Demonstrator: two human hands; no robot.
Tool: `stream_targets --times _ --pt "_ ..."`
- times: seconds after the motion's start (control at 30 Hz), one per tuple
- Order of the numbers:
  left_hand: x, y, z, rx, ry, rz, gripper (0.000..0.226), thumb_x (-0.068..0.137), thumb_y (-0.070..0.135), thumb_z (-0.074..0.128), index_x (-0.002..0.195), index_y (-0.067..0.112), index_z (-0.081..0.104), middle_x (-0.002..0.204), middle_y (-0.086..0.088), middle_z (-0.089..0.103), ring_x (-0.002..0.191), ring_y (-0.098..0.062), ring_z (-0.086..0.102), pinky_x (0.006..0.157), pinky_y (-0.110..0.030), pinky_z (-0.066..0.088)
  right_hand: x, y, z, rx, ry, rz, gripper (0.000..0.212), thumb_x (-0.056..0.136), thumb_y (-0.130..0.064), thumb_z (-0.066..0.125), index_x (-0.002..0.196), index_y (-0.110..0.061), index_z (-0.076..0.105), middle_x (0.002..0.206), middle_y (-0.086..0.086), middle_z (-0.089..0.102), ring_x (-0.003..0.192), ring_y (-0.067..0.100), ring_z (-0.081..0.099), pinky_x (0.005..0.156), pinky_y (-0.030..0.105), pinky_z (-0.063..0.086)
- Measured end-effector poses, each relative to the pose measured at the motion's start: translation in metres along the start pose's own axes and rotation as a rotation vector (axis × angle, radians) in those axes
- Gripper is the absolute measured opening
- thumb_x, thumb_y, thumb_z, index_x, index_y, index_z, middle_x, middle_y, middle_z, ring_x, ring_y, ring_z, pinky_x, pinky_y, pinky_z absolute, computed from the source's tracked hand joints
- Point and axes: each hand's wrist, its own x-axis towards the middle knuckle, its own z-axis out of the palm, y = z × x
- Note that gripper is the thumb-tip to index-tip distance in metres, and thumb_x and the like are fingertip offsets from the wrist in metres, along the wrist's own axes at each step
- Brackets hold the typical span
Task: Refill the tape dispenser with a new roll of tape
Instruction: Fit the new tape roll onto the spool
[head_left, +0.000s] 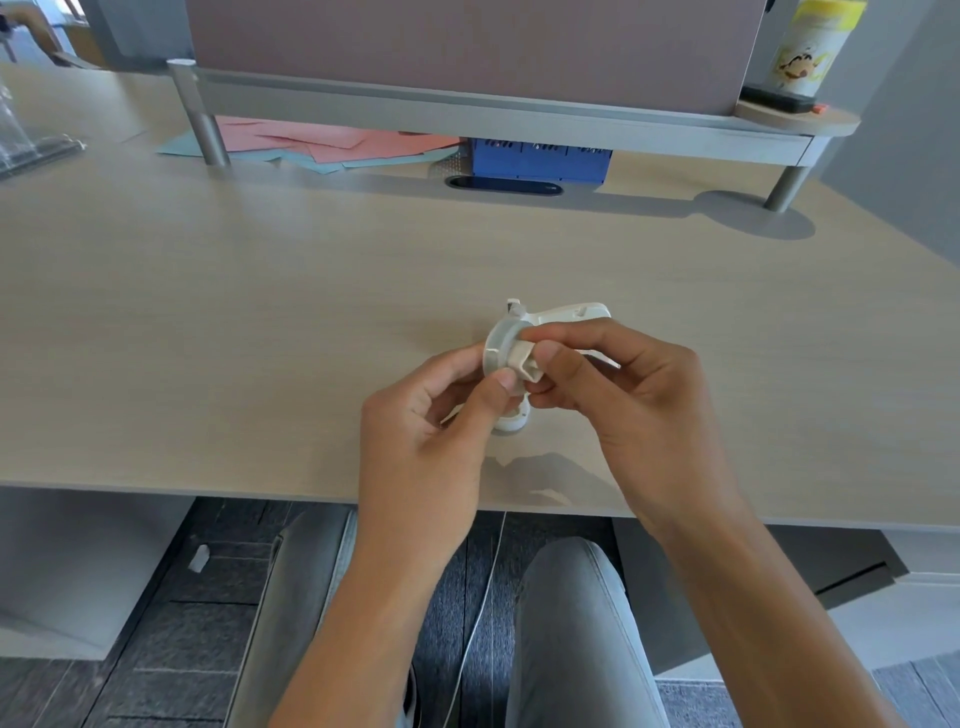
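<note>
Above the near part of the wooden desk (260, 322), both my hands hold a small white tape dispenser (566, 313). A clear roll of tape (500, 343) with a beige core (523, 358) sits at its left end. My left hand (441, 415) pinches the roll's rim with thumb and fingers. My right hand (623, 384) covers the dispenser's body, its thumb and forefinger on the core. A white rounded part (514, 422) shows below my fingers. Much of the dispenser is hidden by my fingers.
A grey monitor shelf (467, 111) spans the back of the desk, with pink and teal papers (322, 143) and a blue box (540, 161) under it. A yellow-capped canister (808, 47) stands at the back right. Clear plastic (31, 140) lies far left. My knees are below the desk edge.
</note>
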Motion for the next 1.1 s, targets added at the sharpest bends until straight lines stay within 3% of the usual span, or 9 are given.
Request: stream_targets --times 0.1,0.2,0.33,0.43,0.6,0.8,0.93,1.1 --pt "-0.001 0.002 0.004 -0.087 0.017 -0.014 0.021 0.097 0.007 0.068 0.108 0.018 0.082 0.097 -0.006 0.085 0.096 -0.03 0.08 0.096 -0.054 0.06 -0.001 -0.003 0.001 0.037 0.038 0.031 0.01 0.088 -0.009 0.079 0.098 -0.008 0.081 0.088 0.008 0.079 0.065 0.012 0.07 0.066 0.021 0.058" --pt "-0.002 0.006 0.006 -0.161 0.009 -0.049 0.022 0.097 0.004 0.066 0.104 0.016 0.083 0.097 -0.008 0.084 0.093 -0.022 0.078 0.099 -0.055 0.059 0.001 -0.003 -0.002 -0.016 0.046 0.074 0.033 0.077 -0.032 0.084 0.107 -0.019 0.081 0.095 -0.001 0.077 0.063 0.006 0.064 0.067 0.02 0.054" --pt "-0.002 0.009 0.007 -0.222 -0.034 -0.101 0.017 0.091 0.012 0.069 0.1 0.014 0.082 0.096 -0.007 0.084 0.092 -0.02 0.078 0.103 -0.062 0.054 0.004 -0.003 -0.009 0.011 -0.023 0.034 0.023 0.084 -0.019 0.079 0.102 -0.005 0.08 0.079 -0.008 0.075 0.058 -0.001 0.061 0.064 0.009 0.047" --pt "-0.003 0.01 0.009 -0.201 -0.034 -0.087 0.018 0.084 0.019 0.077 0.1 0.014 0.082 0.094 -0.004 0.084 0.09 -0.016 0.078 0.101 -0.06 0.057 0.004 -0.004 -0.011 0.031 -0.08 0.009 0.033 0.077 -0.025 0.08 0.102 -0.003 0.077 0.085 -0.003 0.079 0.066 0.0 0.066 0.066 0.01 0.049" --pt "-0.003 0.011 0.007 -0.197 -0.043 -0.064 0.024 0.081 0.022 0.081 0.102 0.011 0.081 0.095 -0.005 0.084 0.09 -0.017 0.078 0.101 -0.06 0.057 0.005 -0.003 -0.011 0.084 -0.11 -0.018 0.033 0.076 -0.018 0.08 0.103 0.002 0.075 0.092 0.005 0.081 0.078 0.007 0.074 0.072 0.015 0.055" --pt "-0.001 0.009 0.007 -0.224 0.008 -0.076 0.02 0.079 0.022 0.081 0.097 0.014 0.081 0.095 -0.004 0.084 0.091 -0.02 0.078 0.1 -0.057 0.058 -0.002 0.01 -0.006 -0.052 0.074 -0.241 0.024 0.078 -0.022 0.084 0.101 -0.018 0.078 0.1 0.006 0.075 0.076 0.018 0.069 0.077 0.032 0.06" --pt "-0.001 0.004 0.008 -0.237 0.023 -0.093 0.018 0.082 0.012 0.082 0.1 0.009 0.08 0.094 -0.007 0.082 0.091 -0.021 0.071 0.102 -0.059 0.054 -0.003 0.013 -0.007 -0.064 0.019 -0.296 0.016 0.083 -0.01 0.083 0.098 -0.015 0.08 0.092 0.003 0.077 0.08 0.018 0.073 0.079 0.03 0.057" --pt "-0.002 0.0 0.007 -0.207 0.011 -0.085 0.018 0.085 0.012 0.08 0.102 0.016 0.082 0.099 -0.007 0.084 0.093 -0.022 0.073 0.094 -0.047 0.057 -0.002 0.013 -0.006 -0.15 -0.046 -0.275 0.018 0.09 -0.004 0.078 0.103 -0.016 0.082 0.095 0.001 0.079 0.084 0.013 0.075 0.081 0.03 0.059"
